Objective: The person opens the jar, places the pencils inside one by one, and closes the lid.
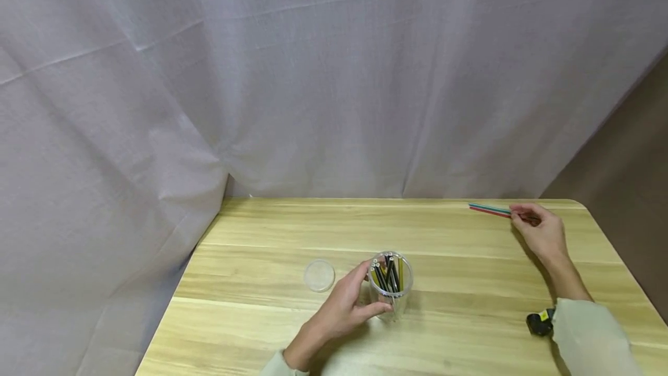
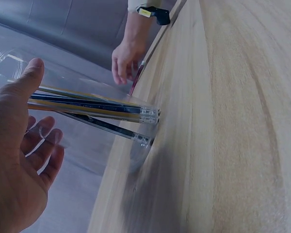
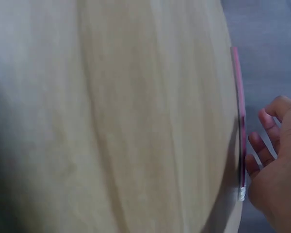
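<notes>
A clear plastic jar (image 1: pixel 400 308) stands upright on the table, holding several dark and yellow pencils (image 1: pixel 387 274). My left hand (image 1: pixel 341 305) grips its side, thumb at the near side and fingers round the far side. At the table's back right, a teal pencil (image 1: pixel 487 207) and a red pencil (image 1: pixel 486 211) lie side by side. My right hand (image 1: pixel 544 235) is over their right ends, fingers loosely bent. In the right wrist view, those fingers are spread beside the reddish pencil (image 3: pixel 241 111), which has a pale end piece.
A clear round lid (image 1: pixel 319 275) lies flat left of the jar on the wooden table (image 1: pixel 235 318). Grey curtain (image 1: pixel 323 103) hangs right behind the table's back edge, close to the two loose pencils. A black device (image 1: pixel 540 324) sits at the right wrist.
</notes>
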Available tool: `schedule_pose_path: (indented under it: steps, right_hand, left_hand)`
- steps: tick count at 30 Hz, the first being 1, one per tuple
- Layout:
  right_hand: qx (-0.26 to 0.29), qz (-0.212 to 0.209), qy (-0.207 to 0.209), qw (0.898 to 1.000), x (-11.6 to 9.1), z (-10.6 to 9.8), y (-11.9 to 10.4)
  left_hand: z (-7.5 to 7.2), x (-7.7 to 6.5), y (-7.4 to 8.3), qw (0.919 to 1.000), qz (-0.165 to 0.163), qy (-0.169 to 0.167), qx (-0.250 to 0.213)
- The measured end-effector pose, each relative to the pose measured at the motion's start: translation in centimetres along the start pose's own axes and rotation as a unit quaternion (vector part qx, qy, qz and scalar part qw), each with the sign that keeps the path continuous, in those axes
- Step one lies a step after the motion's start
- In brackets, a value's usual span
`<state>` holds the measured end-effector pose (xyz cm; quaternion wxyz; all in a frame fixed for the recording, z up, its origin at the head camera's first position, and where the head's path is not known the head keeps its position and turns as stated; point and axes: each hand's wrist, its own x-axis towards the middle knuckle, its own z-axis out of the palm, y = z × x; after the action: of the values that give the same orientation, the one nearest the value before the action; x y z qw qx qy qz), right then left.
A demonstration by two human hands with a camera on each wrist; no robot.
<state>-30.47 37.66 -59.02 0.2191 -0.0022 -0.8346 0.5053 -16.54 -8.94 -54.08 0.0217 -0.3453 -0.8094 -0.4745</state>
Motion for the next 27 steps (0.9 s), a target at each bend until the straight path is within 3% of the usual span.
schedule_pose_path:
  steps: [7,12,22,27]
  right_hand:
    - [-0.081,0.011,-0.023,0.996,-0.5,-1.0,0.9]
    - [-0.139,-0.013,-0.027,0.990,-0.7,-1.1,0.8]
    - [-0.191,-0.038,-0.038,0.980,-1.3,-1.1,0.4]
    - [-0.209,-0.085,-0.054,0.973,-1.6,-1.1,0.5]
  left_hand:
    - [0.0,-0.2,0.1,1.0000,-0.002,-0.006,-0.003]
    - [0.1,-0.1,0.2,1.0000,0.001,-0.007,-0.004]
    - [0.1,0.2,0.4,1.0000,0.003,-0.006,-0.003]
    - [0.2,0.1,0.2,1.0000,0.001,-0.002,0.000]
